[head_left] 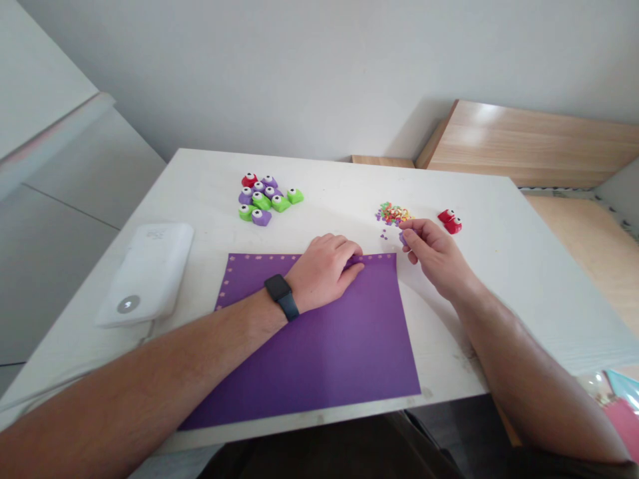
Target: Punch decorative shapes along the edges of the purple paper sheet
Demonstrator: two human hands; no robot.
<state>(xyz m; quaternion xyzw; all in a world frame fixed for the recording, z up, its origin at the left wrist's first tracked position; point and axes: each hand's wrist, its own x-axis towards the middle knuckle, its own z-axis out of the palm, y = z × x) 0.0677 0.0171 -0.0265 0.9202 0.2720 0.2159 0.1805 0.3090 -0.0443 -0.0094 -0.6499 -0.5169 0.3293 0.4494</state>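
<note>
A purple sheet of paper [319, 352] lies on the table, with a row of small punched holes along its far edge and down its left edge. My left hand [324, 269], with a dark watch on the wrist, rests over the far edge, fingers curled and pinching the paper there. Right of the sheet, my right hand [432, 253] is closed on a small purple craft punch [404, 237], mostly hidden by the fingers. Just beyond it lies a pile of colourful punched paper bits [394, 213], with a few purple bits [383, 235] apart from it.
Several red, purple and green craft punches [264, 199] are grouped at the back left. Two red punches [450, 221] lie at the right. A white device [147, 273] with a cable stands on the left of the white table [339, 193]. A wooden panel [529, 143] is behind right.
</note>
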